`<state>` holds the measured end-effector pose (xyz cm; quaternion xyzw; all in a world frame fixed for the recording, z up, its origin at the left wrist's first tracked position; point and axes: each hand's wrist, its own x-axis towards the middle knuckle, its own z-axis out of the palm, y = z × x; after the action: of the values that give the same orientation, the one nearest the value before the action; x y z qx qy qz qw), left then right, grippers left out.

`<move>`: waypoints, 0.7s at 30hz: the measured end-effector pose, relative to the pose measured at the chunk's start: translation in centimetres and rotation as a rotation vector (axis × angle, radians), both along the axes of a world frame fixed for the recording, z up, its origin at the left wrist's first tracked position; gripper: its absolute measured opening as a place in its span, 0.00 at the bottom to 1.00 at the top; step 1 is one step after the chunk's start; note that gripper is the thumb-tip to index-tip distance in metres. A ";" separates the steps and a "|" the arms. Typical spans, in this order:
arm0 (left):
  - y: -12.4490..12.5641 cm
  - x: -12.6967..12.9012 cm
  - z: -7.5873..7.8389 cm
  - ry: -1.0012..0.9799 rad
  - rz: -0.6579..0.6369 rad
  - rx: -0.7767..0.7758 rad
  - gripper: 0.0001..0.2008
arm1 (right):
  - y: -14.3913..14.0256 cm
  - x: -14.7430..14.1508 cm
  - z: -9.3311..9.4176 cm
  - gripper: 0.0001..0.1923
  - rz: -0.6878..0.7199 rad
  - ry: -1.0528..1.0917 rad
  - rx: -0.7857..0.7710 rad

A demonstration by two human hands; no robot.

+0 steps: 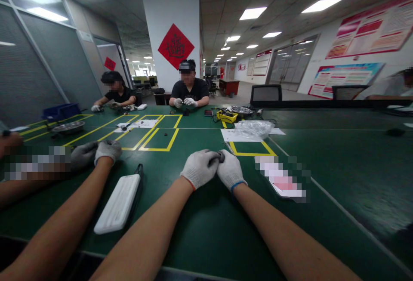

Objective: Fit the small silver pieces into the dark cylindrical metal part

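Note:
My left hand [200, 169] and my right hand [230, 170], both in white knit gloves, meet above the green table. Between their fingertips is a small dark round part [221, 157], mostly covered by the gloves. Fingers of both hands are closed around it, so its exact kind is hidden. To the left of my left forearm lies a white slab-shaped device [118, 203] with a dark strap or cable beside it. Right of my right hand rests a flat phone-like object [281, 180], its face blurred out.
At left, a co-worker's gloved hands [108, 152] reach over the green table [200, 238]. Beyond my hands are clear plastic bags [253, 129] on paper, a yellow tray [227, 117] and a metal dish [241, 109]. Two people work across the table. A blue bin [61, 111] stands far left.

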<state>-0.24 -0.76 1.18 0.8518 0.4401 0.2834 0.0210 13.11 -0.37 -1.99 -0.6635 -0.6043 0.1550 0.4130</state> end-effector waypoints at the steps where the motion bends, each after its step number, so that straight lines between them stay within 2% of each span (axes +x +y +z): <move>1: 0.0 0.0 0.0 0.003 0.004 -0.001 0.12 | 0.0 0.0 0.0 0.04 -0.001 -0.002 -0.003; 21: 0.5 -0.1 -0.7 -0.131 -0.060 -0.016 0.11 | -0.1 -0.1 0.0 0.04 0.008 0.020 0.011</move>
<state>-0.35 -0.29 0.50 0.8440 0.4145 0.3341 0.0651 13.06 -0.50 -1.94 -0.6573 -0.6037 0.1599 0.4219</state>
